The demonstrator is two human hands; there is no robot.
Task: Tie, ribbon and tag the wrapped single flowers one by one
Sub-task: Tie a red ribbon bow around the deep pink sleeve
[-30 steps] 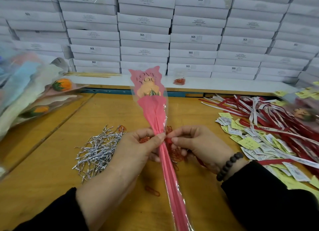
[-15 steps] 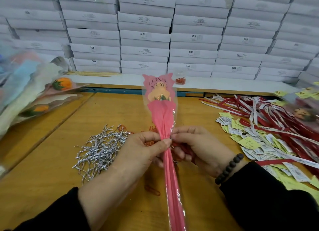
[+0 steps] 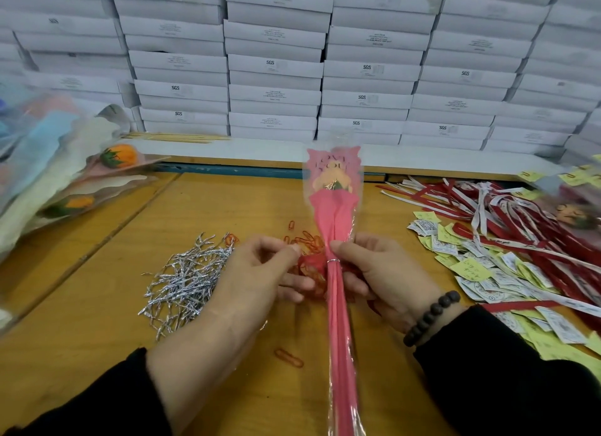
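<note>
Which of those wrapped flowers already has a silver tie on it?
The pink-wrapped flower held upright in the right hand: a silver tie rings its stem. The flowers piled at left show none.

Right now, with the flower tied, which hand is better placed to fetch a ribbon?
Right hand: the ribbons lie on its side. It grips the flower, so the left hand must take over first.

The light is bright, even and soft, with only weak shadows under the hands (image 3: 260, 273) on the table (image 3: 97, 305). The clear wrap (image 3: 335, 181) shows small glare. The wide lens bends the stacked boxes (image 3: 276, 61). Both side edges are blurred.
</note>
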